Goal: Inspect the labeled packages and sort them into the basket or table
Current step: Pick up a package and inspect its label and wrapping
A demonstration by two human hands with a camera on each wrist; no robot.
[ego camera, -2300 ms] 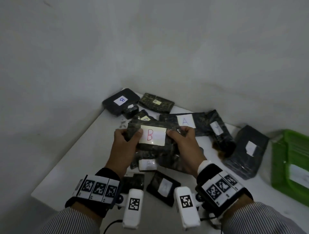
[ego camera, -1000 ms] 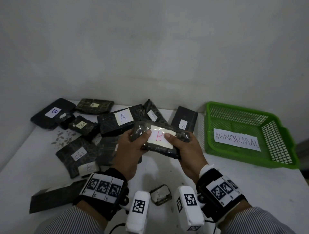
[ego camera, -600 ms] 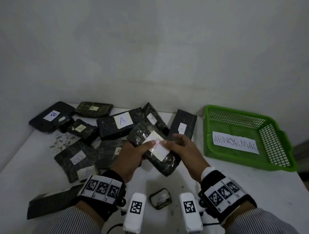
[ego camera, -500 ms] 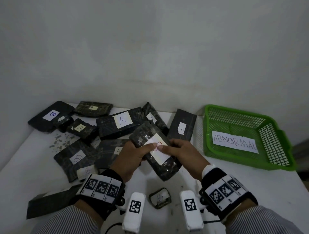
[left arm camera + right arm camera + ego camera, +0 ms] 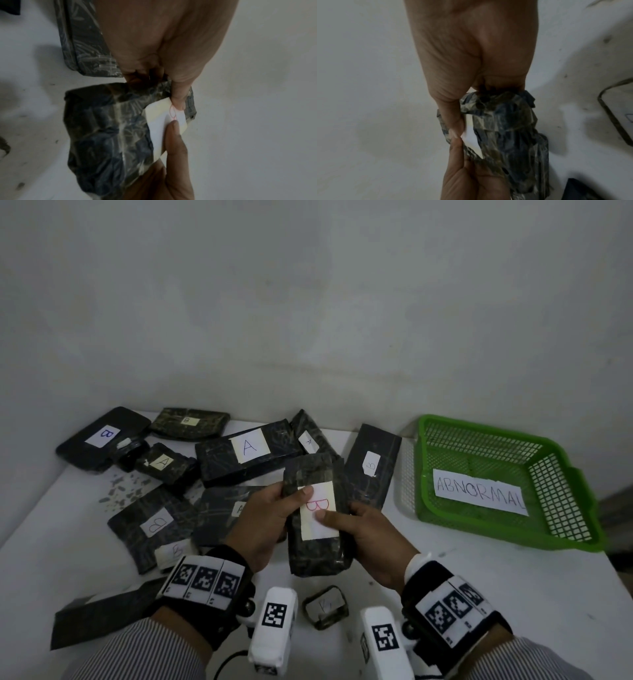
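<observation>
A dark camouflage-wrapped package (image 5: 317, 546) with a white label bearing a red B (image 5: 317, 506) is held above the white table (image 5: 479, 594), long axis pointing away from me. My left hand (image 5: 274, 508) grips its upper left edge with the thumb on the label. My right hand (image 5: 356, 529) grips its right side, also with the thumb on the label. The left wrist view shows the package (image 5: 106, 135) with both thumbs meeting on the label. The right wrist view shows the package's crumpled end (image 5: 505, 121). The green basket (image 5: 496, 534) stands at the right.
Several dark packages labeled A or B lie at the back left, among them a large A package (image 5: 246, 451). A small package (image 5: 325, 607) lies near my wrists and a flat dark one (image 5: 102, 618) at the front left. The basket holds only an ABNORMAL sign (image 5: 479, 491).
The package has turned in my hands from lying crosswise to pointing lengthwise away from me. Both hands have kept hold of it. The view swung right, bringing the basket in.
</observation>
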